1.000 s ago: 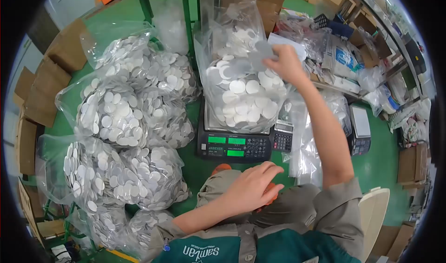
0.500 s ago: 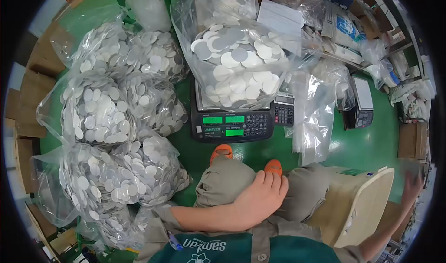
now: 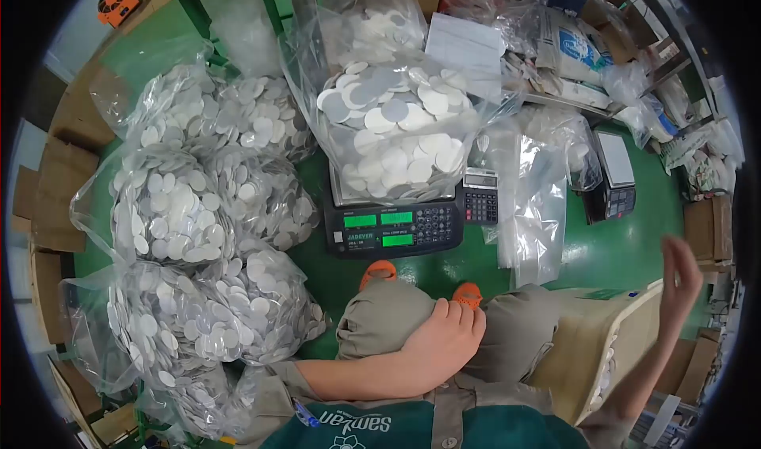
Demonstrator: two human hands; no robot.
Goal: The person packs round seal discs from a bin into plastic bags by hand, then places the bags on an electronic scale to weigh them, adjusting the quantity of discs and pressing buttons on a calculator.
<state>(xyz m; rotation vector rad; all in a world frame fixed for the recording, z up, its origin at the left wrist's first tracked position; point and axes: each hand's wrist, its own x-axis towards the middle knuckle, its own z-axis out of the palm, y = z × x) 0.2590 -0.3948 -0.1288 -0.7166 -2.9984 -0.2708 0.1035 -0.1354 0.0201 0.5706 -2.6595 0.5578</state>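
Observation:
My left hand point(image 3: 445, 338) rests on my lap between the knees, back side up, fingers slightly bent and holding nothing that shows. My right hand point(image 3: 682, 278) is raised at the far right, past the beige bin point(image 3: 583, 350), with nothing visible in it and its fingers partly apart. In front of me, a clear plastic bag of white and grey discs point(image 3: 400, 132) sits on a black counting scale point(image 3: 394, 229) with lit green displays. A calculator point(image 3: 480, 197) lies against the scale's right side. Neither hand touches them.
Several clear bags full of discs point(image 3: 170, 207) are piled on the left. Flat clear plastic bags point(image 3: 531, 211) lie right of the calculator, near a second scale point(image 3: 616, 164). A sheet of paper point(image 3: 464, 49) lies behind. Cardboard boxes point(image 3: 708, 227) stand at the right edge.
My right hand has come up and inward from the far right edge. My left hand stays on my lap. The whole view has shifted slightly downward in the picture.

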